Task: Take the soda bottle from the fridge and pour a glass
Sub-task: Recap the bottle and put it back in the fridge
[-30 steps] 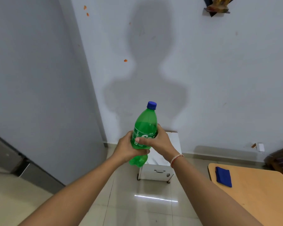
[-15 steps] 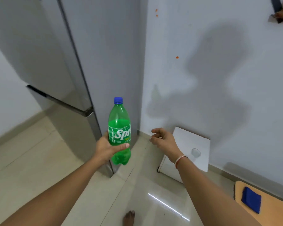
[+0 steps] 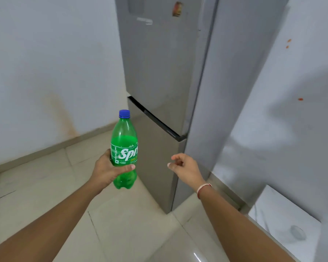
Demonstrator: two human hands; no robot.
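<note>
Now only the left hand [image 3: 107, 170] grips the bottle [image 3: 124, 148]; the right hand [image 3: 186, 168] has let go and hangs loosely curled, empty, just before the fridge [image 3: 165, 72], whose doors are shut. Likely it reaches for the door. Bottle: upright, green, blue-capped, left of the fridge's lower door.
</note>
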